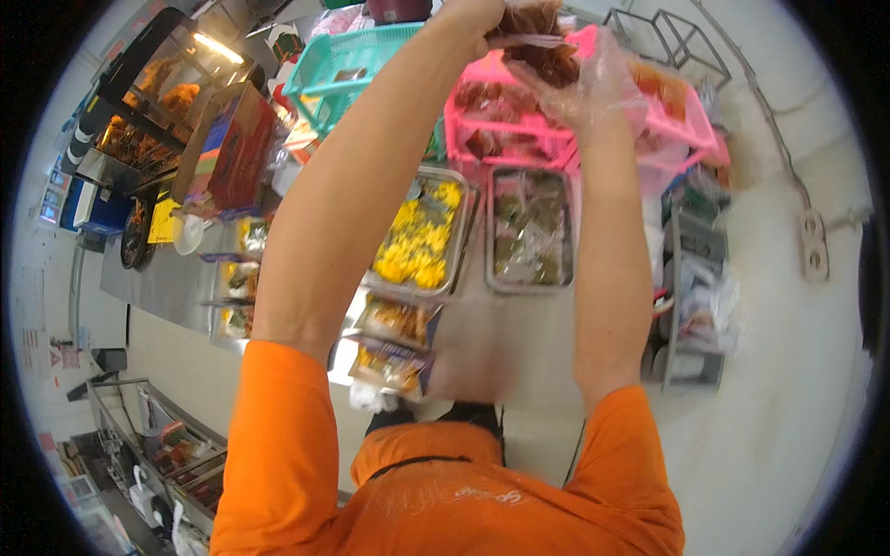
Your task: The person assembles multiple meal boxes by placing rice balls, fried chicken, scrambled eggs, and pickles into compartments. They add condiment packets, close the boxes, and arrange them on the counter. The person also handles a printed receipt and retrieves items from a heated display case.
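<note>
Both arms reach over the table to a pink basket (464, 139) that holds several clear bags of reddish-brown food. At the top edge, my left hand (475, 20) is closed on a clear plastic bag of dark red-brown food (530, 18), partly cut off by the picture's edge. My right hand (591, 104), wrapped in loose clear plastic that looks like a disposable glove, grips the lower part of the bagged food (547, 65). Its fingers are partly hidden by the plastic. Whether this is one bag or two, I cannot tell.
Left of the pink basket stands a turquoise basket (371, 46). Nearer are a metal tray of yellow food (417, 236) and another with greenish bags (528, 222). Boxed meals (394, 320) line the near edge. A lit display case (158, 97) and a cardboard box (227, 153) stand left.
</note>
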Action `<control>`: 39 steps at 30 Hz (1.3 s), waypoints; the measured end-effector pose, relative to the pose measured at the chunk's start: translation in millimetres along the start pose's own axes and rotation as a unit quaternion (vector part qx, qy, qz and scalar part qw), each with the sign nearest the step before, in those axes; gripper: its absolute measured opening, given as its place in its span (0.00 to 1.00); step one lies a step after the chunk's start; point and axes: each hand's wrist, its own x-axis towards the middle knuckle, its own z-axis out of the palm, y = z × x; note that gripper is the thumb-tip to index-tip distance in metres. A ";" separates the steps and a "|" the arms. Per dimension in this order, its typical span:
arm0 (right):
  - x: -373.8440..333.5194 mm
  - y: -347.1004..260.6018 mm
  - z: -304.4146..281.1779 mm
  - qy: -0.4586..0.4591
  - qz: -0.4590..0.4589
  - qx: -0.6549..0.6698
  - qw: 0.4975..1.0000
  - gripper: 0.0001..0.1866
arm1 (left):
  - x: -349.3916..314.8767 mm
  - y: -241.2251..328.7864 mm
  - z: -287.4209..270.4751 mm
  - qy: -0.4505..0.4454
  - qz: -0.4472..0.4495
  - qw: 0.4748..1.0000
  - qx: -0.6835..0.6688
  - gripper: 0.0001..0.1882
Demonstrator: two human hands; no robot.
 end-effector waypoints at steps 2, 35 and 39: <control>23.6 14.3 -11.3 0.040 -0.119 -0.388 0.913 0.47 | 51.5 -3.9 -25.2 0.032 -0.015 0.986 0.163 0.17; 58.2 37.9 -36.0 -0.044 -0.014 -0.144 0.988 0.18 | -244.0 87.0 -203.4 0.114 0.257 0.678 0.679 0.19; -60.1 117.7 125.1 -0.399 0.090 -0.242 0.880 0.20 | -387.7 56.4 -295.9 0.235 0.000 0.779 0.582 0.14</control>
